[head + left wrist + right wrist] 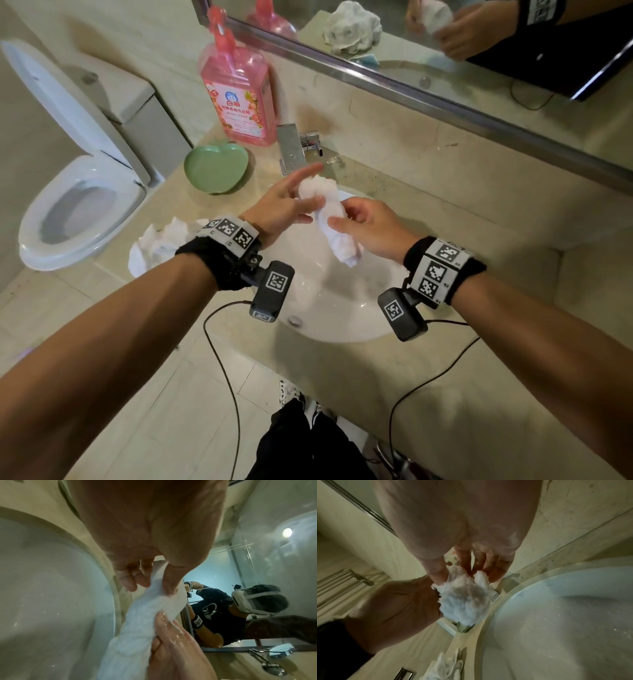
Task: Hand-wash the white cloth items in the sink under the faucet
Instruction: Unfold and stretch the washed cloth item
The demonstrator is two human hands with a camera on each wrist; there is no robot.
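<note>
A wet white cloth (pixel 330 214), rolled into a twisted strip, hangs over the white sink (pixel 342 315) just in front of the chrome faucet (pixel 291 150). My left hand (pixel 291 204) pinches its upper end between thumb and fingers, index finger stretched toward the faucet. My right hand (pixel 356 224) grips the strip lower down, fingers curled round it. In the left wrist view the left hand (pixel 150 584) pinches the cloth (pixel 137 622). In the right wrist view the right hand (pixel 464 569) holds the cloth's bunched end (pixel 465 599). A second white cloth (pixel 161 240) lies crumpled on the counter, left of the sink.
A pink soap bottle (pixel 239 99) and a green apple-shaped dish (pixel 215 168) stand on the counter left of the faucet. A toilet (pixel 78 205) with raised lid is at far left. A mirror (pixel 445 51) runs along the back wall. Cables hang from both wrists.
</note>
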